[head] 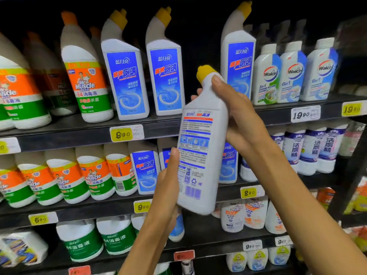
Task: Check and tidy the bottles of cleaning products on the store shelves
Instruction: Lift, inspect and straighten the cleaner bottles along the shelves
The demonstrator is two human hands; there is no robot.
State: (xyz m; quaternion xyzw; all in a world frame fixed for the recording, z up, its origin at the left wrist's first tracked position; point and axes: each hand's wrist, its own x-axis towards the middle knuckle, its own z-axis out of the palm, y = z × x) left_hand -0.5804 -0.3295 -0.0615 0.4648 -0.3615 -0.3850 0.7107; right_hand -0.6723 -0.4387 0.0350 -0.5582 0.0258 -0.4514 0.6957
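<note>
I hold a white toilet-cleaner bottle [198, 147] with a yellow angled cap in front of the shelves, tilted, its printed back label and barcode facing me. My right hand [236, 114] grips its neck and shoulder, thumb just under the cap. My left hand [167, 185] holds the lower left side and base, thumb along the edge. On the top shelf stand matching blue-label bottles [127, 80], with a gap between the second one [164, 76] and the third [238, 56], behind the held bottle.
Orange-and-green Mr Muscle bottles [89, 84] fill the left of the top shelf, Walch bottles [268, 76] the right. The middle shelf [95, 207] carries more of both kinds; lower shelves hold green-label jugs [83, 243]. Yellow price tags [122, 134] line the shelf edges.
</note>
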